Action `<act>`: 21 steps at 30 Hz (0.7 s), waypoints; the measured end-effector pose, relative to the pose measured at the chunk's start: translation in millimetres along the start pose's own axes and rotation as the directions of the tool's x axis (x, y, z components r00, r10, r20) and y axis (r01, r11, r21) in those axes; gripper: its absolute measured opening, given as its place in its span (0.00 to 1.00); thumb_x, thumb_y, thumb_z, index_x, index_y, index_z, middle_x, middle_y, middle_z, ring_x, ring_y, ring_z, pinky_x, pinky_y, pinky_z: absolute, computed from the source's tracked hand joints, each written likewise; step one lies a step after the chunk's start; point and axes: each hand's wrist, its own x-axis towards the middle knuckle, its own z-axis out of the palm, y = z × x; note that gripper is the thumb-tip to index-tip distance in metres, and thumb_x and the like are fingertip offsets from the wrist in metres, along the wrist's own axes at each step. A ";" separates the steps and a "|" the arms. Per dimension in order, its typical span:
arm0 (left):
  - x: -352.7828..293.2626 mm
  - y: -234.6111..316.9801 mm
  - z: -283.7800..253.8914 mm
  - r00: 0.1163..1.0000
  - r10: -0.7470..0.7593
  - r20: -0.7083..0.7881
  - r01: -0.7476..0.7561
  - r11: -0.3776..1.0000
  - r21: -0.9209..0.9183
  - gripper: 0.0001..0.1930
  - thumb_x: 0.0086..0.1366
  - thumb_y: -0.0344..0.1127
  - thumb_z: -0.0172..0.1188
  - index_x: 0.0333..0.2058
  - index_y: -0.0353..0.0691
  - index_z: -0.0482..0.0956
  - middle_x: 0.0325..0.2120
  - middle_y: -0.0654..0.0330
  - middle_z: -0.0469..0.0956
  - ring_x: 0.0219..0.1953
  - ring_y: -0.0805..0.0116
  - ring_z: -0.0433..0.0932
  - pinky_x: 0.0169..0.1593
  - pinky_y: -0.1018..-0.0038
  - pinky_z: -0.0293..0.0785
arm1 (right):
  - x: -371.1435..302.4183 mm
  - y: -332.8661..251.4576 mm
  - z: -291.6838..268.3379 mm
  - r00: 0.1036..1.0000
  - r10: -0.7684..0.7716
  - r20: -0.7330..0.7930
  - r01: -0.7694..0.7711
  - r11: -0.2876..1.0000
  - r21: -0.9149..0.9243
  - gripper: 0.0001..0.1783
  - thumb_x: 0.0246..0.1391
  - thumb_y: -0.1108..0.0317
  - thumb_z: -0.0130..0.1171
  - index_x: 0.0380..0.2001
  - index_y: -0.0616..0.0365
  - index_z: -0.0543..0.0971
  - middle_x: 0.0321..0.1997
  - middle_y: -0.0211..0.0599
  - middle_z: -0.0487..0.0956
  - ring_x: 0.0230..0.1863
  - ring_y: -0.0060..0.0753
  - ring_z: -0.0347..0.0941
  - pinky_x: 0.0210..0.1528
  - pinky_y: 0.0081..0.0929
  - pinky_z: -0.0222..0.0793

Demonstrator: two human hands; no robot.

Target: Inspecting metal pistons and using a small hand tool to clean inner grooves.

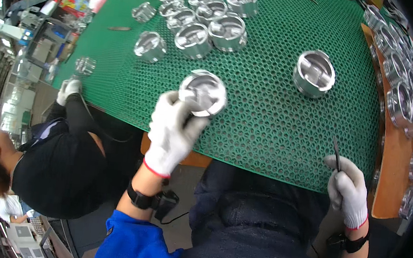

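Note:
My left hand (pixel 170 132), in a white glove, grips a silver engine piston (pixel 203 92) by its near left side. The piston is tilted so that its hollow inside shows, just above the green mat (pixel 262 130). In my right hand (pixel 348 189), also gloved, a slim dark blade-like tool (pixel 336 151) is pinched, its tip pointing away from me; its exact kind is unclear. That hand is at the mat's near right edge. A single piston (pixel 314 74) stands on the mat between and beyond my hands, hollow side up.
Several pistons (pixel 193 40) cluster at the far left of the mat. More pistons (pixel 399 105) are packed along a brown board (pixel 390 173) at the right. A co-worker (pixel 56 168) sits at left, gloved hands near another piston (pixel 85 66). A small pointed tool (pixel 120 28) lies beyond.

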 end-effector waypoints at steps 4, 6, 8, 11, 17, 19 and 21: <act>26.5 -73.3 -3.8 0.977 -0.141 -0.162 0.163 0.978 0.131 0.18 0.56 0.35 0.72 0.43 0.38 0.79 0.45 0.48 0.75 0.44 0.51 0.78 0.46 0.62 0.77 | 3.9 -0.6 -1.6 0.999 -0.006 0.033 0.007 1.000 -0.025 0.25 0.59 0.65 0.47 0.56 0.69 0.73 0.15 0.25 0.69 0.13 0.13 0.57 0.16 0.14 0.53; 41.5 -98.1 -2.6 0.961 -0.236 -0.145 0.250 0.965 0.083 0.18 0.56 0.39 0.71 0.43 0.42 0.80 0.44 0.49 0.75 0.43 0.53 0.78 0.47 0.61 0.75 | 2.6 -0.3 -3.8 0.999 -0.009 0.043 0.009 1.000 0.000 0.25 0.59 0.66 0.47 0.56 0.68 0.74 0.16 0.26 0.69 0.13 0.13 0.58 0.16 0.15 0.53; 50.6 -126.4 7.2 0.959 0.037 -0.280 0.039 0.965 0.261 0.20 0.55 0.36 0.69 0.47 0.42 0.79 0.50 0.44 0.72 0.51 0.50 0.74 0.52 0.58 0.73 | 1.6 -0.8 -1.4 0.999 -0.027 0.041 0.027 1.000 0.008 0.25 0.59 0.66 0.47 0.57 0.68 0.74 0.16 0.25 0.69 0.13 0.14 0.58 0.17 0.15 0.53; 67.1 -67.2 1.1 0.929 0.168 -0.329 -0.108 0.976 0.191 0.29 0.54 0.31 0.69 0.57 0.44 0.74 0.61 0.39 0.64 0.64 0.39 0.64 0.64 0.53 0.66 | 4.5 -4.2 2.2 0.997 -0.031 0.076 0.031 0.999 0.009 0.25 0.62 0.63 0.49 0.58 0.66 0.74 0.18 0.25 0.68 0.14 0.13 0.58 0.18 0.15 0.53; 100.4 93.6 40.8 0.833 0.548 0.080 -0.549 0.836 -0.008 0.28 0.48 0.30 0.72 0.51 0.47 0.79 0.60 0.44 0.69 0.62 0.42 0.68 0.64 0.54 0.66 | 1.6 -5.1 1.0 0.997 0.004 0.077 -0.006 0.999 0.033 0.24 0.64 0.62 0.49 0.60 0.60 0.75 0.20 0.24 0.70 0.15 0.12 0.58 0.20 0.13 0.54; 113.3 100.7 59.5 0.807 0.588 0.051 -0.588 0.809 -0.014 0.25 0.49 0.31 0.71 0.49 0.46 0.80 0.59 0.45 0.70 0.60 0.42 0.69 0.63 0.54 0.66 | -1.7 -6.1 1.5 0.994 -0.011 0.107 0.005 0.999 0.053 0.23 0.64 0.64 0.48 0.59 0.59 0.75 0.20 0.24 0.70 0.16 0.12 0.59 0.20 0.13 0.55; 122.3 103.1 78.8 0.755 0.645 0.117 -0.654 0.753 0.070 0.19 0.50 0.32 0.70 0.43 0.44 0.81 0.56 0.48 0.73 0.59 0.42 0.70 0.62 0.53 0.66 | -1.5 -6.0 0.7 0.995 -0.008 0.101 0.003 0.999 0.053 0.23 0.64 0.65 0.48 0.59 0.59 0.75 0.20 0.24 0.71 0.16 0.12 0.59 0.21 0.13 0.56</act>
